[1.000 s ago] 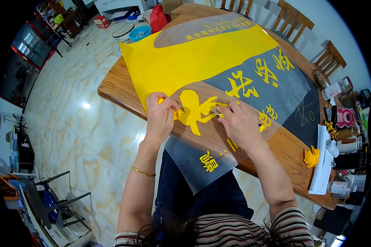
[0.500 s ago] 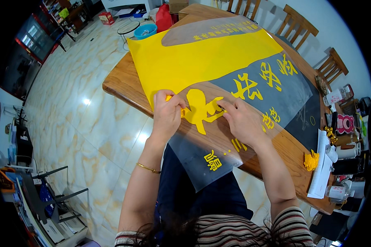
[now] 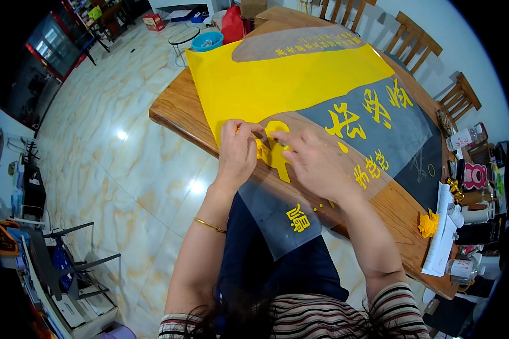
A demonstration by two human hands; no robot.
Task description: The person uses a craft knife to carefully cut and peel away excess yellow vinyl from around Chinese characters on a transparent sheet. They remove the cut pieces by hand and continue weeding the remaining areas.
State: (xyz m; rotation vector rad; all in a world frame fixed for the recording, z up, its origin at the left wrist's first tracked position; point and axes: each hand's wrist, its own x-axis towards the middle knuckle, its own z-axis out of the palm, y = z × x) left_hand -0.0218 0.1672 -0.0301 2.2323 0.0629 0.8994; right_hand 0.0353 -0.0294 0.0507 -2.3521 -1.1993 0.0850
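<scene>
Left hand (image 3: 237, 151) pinched crumpled yellow film (image 3: 262, 150) by wooden tabletop (image 3: 175, 106) edge, left of flat yellow cut-out (image 3: 277, 160); right hand (image 3: 321, 165) curled, hold unclear.

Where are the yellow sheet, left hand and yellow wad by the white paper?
Yellow sheet (image 3: 288, 81): head view, broad middle.
Left hand (image 3: 237, 150): head view, back of hand.
Yellow wad (image 3: 428, 224): head view, its centre.

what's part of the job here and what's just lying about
In use: yellow film; clear sheet; yellow lettering; crumpled yellow piece in the left hand; wooden table beneath

Apparently lying about: blue basin; red bag; pink bear-shaped item; clear bottle
</scene>
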